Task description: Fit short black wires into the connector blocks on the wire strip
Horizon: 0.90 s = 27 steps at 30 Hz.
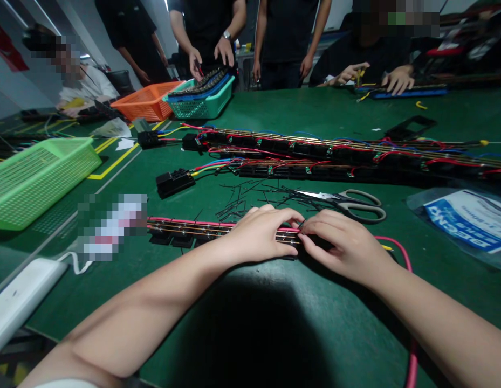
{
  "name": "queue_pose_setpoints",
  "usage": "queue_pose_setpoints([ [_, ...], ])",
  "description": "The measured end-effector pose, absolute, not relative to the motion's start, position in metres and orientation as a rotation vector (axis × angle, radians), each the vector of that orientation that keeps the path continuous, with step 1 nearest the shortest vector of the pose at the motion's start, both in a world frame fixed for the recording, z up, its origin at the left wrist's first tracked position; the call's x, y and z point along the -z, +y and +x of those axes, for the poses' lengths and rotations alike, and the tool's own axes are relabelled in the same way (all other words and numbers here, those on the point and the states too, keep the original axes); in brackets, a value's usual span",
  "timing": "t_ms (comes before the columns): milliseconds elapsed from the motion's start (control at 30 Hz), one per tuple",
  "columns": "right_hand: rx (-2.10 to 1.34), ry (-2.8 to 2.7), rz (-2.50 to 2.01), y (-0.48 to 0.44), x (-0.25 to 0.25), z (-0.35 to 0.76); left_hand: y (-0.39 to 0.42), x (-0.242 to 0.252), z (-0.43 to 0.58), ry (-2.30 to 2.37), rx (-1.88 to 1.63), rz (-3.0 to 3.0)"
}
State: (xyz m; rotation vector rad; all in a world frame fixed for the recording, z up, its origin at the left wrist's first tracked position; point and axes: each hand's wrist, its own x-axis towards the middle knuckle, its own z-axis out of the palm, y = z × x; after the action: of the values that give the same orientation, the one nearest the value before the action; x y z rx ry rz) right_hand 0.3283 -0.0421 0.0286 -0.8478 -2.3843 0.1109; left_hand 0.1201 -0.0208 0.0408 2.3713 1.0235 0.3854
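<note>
A black strip with brass rails (185,229) and a thick red wire along it lies on the green table in front of me. My left hand (262,234) wraps over the strip, thumb on the near side and fingers on the far side. Just to its right, my right hand (339,240) pinches thumb and forefinger together at the red wire. What sits between those fingertips is too small to make out. Beyond my hands are several loose black cable ties (234,202) and a pair of scissors (347,205). From the right end of the strip, a red cable (407,264) curves toward me.
Longer wired strips (299,143) lie across the table beyond the scissors, with a black connector (175,182) at their left. A green basket (43,175) stands left, a white power strip (23,299) nearer. A plastic bag (468,215) lies right. Other people work across the table.
</note>
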Motion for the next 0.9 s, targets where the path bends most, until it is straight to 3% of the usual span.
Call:
queue_pose_setpoints([
  [900,-0.268,-2.204,-1.058,-0.0373,-0.0327,0.3297,-0.0236,-0.0379,0.1192,1.076,-0.390,2.423],
])
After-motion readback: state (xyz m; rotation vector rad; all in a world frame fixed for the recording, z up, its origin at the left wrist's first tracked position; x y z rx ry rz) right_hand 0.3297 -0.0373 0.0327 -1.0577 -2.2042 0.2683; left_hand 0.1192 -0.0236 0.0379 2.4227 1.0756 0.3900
